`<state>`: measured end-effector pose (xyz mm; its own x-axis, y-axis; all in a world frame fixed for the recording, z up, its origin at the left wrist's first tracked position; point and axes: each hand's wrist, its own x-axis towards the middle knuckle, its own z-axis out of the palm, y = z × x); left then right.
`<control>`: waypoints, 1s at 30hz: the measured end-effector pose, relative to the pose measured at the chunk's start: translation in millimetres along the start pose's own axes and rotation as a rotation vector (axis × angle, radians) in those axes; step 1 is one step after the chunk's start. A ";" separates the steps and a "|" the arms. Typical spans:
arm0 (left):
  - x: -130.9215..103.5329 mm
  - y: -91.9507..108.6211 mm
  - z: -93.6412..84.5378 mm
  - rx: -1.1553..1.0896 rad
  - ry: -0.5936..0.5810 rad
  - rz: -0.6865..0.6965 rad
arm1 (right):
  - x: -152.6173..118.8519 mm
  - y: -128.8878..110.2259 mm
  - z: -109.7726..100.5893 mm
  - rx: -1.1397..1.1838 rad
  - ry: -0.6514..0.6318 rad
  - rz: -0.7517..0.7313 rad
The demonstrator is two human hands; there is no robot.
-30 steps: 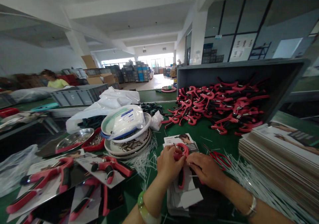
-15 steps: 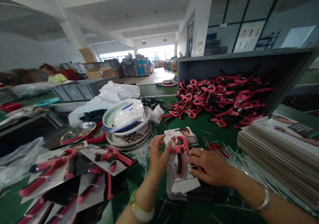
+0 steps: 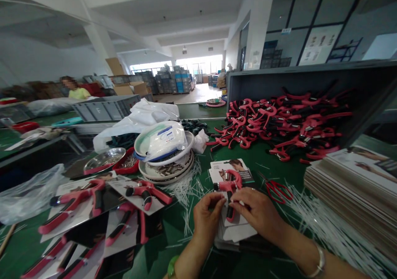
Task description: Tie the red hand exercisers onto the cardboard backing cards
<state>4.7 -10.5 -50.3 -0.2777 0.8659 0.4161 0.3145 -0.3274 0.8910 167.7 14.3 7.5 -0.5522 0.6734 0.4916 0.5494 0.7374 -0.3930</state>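
A pink and black plier lies on a printed card, on top of a small stack of cards at the middle front. Over the plier's lower part, my left hand has its thumb and index finger pinched together; what they hold is too small to name. Close beside it on the right, my right hand also pinches, with a small pale piece at its fingertips that I cannot identify. The two hands' fingertips nearly meet above the black handle grip. My palms hide part of the card stack.
Several carded pliers lie at the left. Stacked bowls stand at centre. Behind is a grey bin spilling pliers. Red scissors, white ties and a tall card stack are right. A person is far left.
My left hand has come off the plier's left side and moved down, its fingers now pinched. My right hand has shifted its fingertips toward the left hand. The view has turned slightly left.
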 end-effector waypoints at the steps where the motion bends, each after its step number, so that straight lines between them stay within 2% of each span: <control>1: 1.2 -0.1 -0.5 0.056 -0.009 0.085 | -0.1 0.6 3.2 0.026 0.029 0.037; 4: 3.1 0.7 -3.9 0.200 -0.056 0.309 | -2.1 0.5 9.0 -0.005 0.052 0.069; 6: 3.7 1.8 -5.8 0.235 -0.083 0.369 | -4.0 0.2 10.0 -0.037 0.049 0.070; 15: 4.2 2.8 -6.8 0.249 -0.091 0.411 | -5.8 3.2 7.2 -0.029 0.044 0.090; 25: 3.3 1.9 -5.9 0.251 -0.072 0.372 | -8.9 7.1 8.0 -0.002 0.036 0.039; 30: 3.0 0.2 -5.9 0.232 -0.075 0.378 | -9.0 7.4 6.2 0.007 0.007 0.058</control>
<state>-1.4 -10.2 -47.9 -0.0404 0.7291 0.6832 0.5788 -0.5402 0.6108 172.8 14.1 -4.6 -0.5148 0.7147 0.4734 0.5761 0.6974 -0.4264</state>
